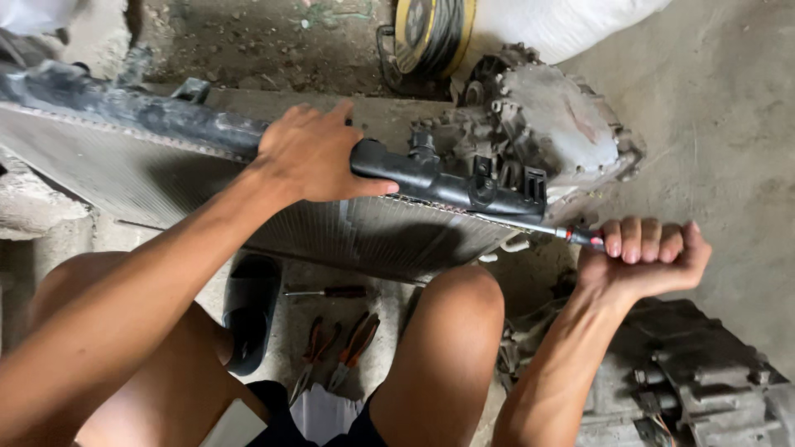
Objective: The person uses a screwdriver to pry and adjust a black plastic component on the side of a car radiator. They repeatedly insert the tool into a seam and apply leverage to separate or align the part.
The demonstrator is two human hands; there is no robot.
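A car radiator (124, 178) with grey fins lies tilted across my knees, its black plastic tank (431, 178) along the upper edge. My left hand (310, 153) grips that black tank from above. My right hand (646, 257) is closed around the handle of a screwdriver (538, 227). The shaft runs left, and its tip sits at the seam under the tank's right end.
A grey metal gearbox housing (555, 116) lies behind the radiator, and another engine part (687, 372) is at lower right. On the floor between my legs lie two red-handled pliers (339, 348), a small screwdriver (327, 291) and a black sandal (248, 310). A cable reel (431, 33) stands at the top.
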